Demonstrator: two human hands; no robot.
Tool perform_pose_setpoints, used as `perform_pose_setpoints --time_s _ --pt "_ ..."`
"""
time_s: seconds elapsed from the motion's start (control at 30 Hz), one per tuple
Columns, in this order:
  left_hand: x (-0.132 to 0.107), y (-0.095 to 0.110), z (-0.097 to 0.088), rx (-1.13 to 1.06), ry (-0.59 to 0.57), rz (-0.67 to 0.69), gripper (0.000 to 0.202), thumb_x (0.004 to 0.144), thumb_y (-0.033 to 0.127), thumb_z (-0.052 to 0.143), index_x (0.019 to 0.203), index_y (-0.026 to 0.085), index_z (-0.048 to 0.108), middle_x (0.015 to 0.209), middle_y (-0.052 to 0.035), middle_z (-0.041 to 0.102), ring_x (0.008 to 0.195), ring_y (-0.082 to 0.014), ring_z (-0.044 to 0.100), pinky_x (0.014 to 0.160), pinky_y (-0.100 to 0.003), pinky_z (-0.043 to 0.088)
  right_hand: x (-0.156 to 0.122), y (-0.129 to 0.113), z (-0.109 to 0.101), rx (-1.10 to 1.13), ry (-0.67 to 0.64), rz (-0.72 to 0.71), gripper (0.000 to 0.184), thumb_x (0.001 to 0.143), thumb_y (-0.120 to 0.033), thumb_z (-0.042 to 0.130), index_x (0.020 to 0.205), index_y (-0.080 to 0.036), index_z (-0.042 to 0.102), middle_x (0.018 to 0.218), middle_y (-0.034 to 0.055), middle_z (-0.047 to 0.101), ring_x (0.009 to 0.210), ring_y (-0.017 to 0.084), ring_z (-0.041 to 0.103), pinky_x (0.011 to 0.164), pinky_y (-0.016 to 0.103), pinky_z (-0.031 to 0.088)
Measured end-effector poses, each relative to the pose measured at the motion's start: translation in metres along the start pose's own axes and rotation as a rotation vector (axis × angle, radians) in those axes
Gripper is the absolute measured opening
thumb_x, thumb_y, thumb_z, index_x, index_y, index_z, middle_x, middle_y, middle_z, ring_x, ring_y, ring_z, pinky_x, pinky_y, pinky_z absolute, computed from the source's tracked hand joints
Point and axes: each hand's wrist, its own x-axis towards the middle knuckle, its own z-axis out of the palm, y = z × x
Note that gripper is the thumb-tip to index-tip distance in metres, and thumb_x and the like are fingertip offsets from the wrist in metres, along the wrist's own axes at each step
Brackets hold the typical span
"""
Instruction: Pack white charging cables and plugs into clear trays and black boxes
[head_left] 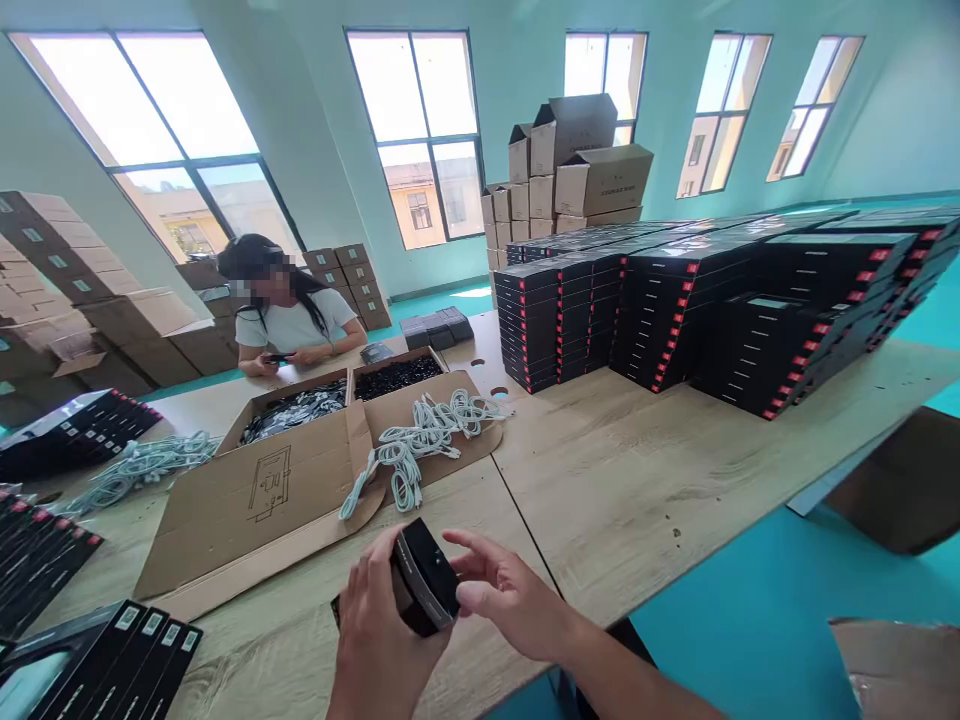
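My left hand (373, 610) is wrapped around a small black box (426, 575), holding it tilted above the near edge of the table. One end of the box faces up and to the right. My right hand (510, 595) is beside that end, its fingers apart and its thumb at or very close to the box's edge. Beyond the hands, bundles of coiled white cables (420, 440) lie on a flattened cardboard flap (247, 510). Whatever is inside the box cannot be made out.
Tall stacks of black boxes with red corners (585, 320) cover the table's far right. More black boxes (97, 660) stand at near left. Two open cartons of small dark parts (397, 375) sit ahead. Across the table (600, 480), a person (292, 310) handles a dark item.
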Motion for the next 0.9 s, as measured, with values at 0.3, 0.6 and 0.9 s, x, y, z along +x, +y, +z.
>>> perform_pose_setpoints --time_s 0.3,0.6,0.9 --pt "-0.011 -0.004 0.005 0.344 -0.086 0.51 0.074 0.071 0.011 0.058 0.143 0.018 0.044 0.132 -0.0143 0.065 0.124 -0.0323 0.058 0.115 -0.048 0.033 0.011 -0.001 0.003 -0.389 0.05 0.038 0.051 0.06 -0.014 0.064 0.11 -0.021 0.064 0.09 -0.001 0.069 0.076 0.016 0.059 0.06 0.022 0.042" --pt "-0.012 -0.02 -0.01 0.324 -0.075 0.277 0.075 0.074 0.03 0.069 0.141 0.02 0.039 0.128 -0.019 0.064 0.117 -0.0376 0.061 0.096 -0.048 0.048 0.028 -0.007 0.011 -0.18 0.149 0.085 0.047 0.067 -0.016 0.052 0.113 -0.021 0.058 0.083 -0.0015 0.071 0.057 0.013 0.061 0.055 0.023 0.044" --pt "-0.012 -0.004 -0.001 0.284 -0.143 0.449 0.08 0.069 0.007 0.053 0.147 0.022 0.041 0.141 -0.0123 0.061 0.133 -0.0315 0.053 0.121 -0.049 0.028 0.024 -0.01 0.003 -0.36 -0.049 -0.071 0.06 0.064 -0.011 0.061 0.123 -0.023 0.063 0.095 -0.0009 0.069 0.081 0.016 0.06 0.067 0.024 0.046"
